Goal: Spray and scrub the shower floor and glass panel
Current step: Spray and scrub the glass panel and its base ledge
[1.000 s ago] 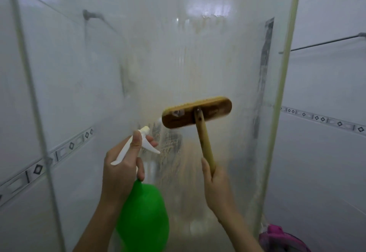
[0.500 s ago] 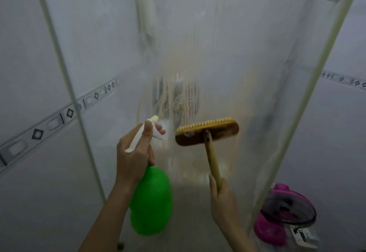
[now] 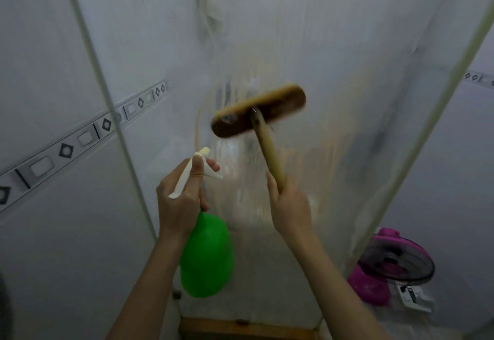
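The cloudy glass panel [image 3: 334, 59] fills the middle of the head view, streaked with soapy runs. My right hand [image 3: 290, 206] grips the wooden handle of a scrub brush [image 3: 258, 111], whose blurred head lies tilted against the glass at mid height. My left hand [image 3: 181, 195] holds a green spray bottle [image 3: 205, 257] by its white trigger head, the nozzle pointing up and right toward the glass, a finger on the trigger. The shower floor behind the glass shows only dimly.
A white tiled wall with a patterned border strip [image 3: 66, 150] stands at left. A pink fan [image 3: 393, 262] sits on the floor at lower right, outside the panel's pale edge trim [image 3: 417, 152]. A wooden piece [image 3: 240, 326] lies at the panel's foot.
The view has tipped downward, bringing the fan and floor into sight. The brush has tilted and slid along the glass. My left hand keeps the bottle aimed at the panel.
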### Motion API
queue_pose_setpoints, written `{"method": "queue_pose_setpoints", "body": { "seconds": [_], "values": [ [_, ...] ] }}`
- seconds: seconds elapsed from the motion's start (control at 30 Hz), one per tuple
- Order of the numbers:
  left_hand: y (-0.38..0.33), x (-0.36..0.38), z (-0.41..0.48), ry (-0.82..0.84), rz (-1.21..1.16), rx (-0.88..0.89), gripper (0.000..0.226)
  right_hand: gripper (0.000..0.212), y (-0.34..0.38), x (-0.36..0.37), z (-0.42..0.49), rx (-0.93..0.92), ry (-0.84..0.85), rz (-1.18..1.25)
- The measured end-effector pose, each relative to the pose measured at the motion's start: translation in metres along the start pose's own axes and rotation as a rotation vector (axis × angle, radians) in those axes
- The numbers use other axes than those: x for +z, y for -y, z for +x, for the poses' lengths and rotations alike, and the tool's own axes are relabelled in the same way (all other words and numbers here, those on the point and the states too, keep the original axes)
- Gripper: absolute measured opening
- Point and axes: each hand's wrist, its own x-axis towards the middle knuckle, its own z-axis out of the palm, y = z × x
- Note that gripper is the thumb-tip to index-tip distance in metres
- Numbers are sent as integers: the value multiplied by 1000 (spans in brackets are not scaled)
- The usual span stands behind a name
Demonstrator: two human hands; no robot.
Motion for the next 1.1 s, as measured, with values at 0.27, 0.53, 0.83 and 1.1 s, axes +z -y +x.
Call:
{"method": "queue_pose_setpoints", "body": {
  "seconds": [0.27,0.53,0.83,1.1],
  "values": [
    [-8,-21,-4,-37,1,33,33,39,-70,2,-37,81,81,-229],
    [-12,-43,-4,-86,60,23,31,40,34,26,39,-224,88,-134],
    [-5,-66,-7,-145,72,-25,41,42,37,68,12,-158,240,-188],
    [-8,-83,-7,-153,24,-10,36,52,-19,51,-18,-128,222,-411]
  ]
}}
